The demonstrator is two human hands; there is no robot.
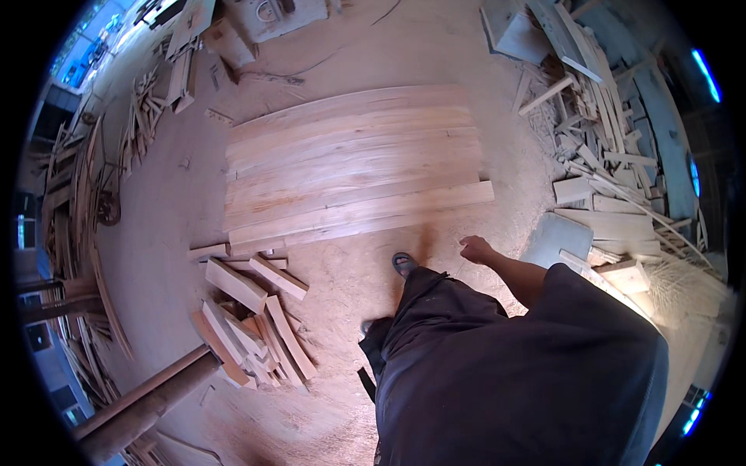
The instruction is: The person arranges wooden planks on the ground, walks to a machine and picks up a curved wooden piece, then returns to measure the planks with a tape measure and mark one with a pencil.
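Where the boards (353, 163) lie: floor (175, 194) layout

As the head view shows, the boards rest flat on the floor in front of the person, placed side by side to form one broad panel running from left to right. They are pale, with pinkish and yellowish tones, visible grain and some darker streaks. Their ends are not flush: near the close side, one board projects to the right past its neighbours.

The right hand (475, 250) hangs just off the near right corner of the panel, apart from the wood, with its fingers loosely curled. Whether it grips anything small cannot be told. The left hand is out of view; its state cannot be told.

Short wooden blocks (268, 334) form a loose pile at the near left, close to the panel's near edge. A sandalled foot (403, 265) stands just beside that edge, on a strip of dusty floor. Wider floor areas border the panel's left and far sides. On the right, a narrower lane separates it from a heap of offcuts (610, 182) and a grey sheet (556, 237).
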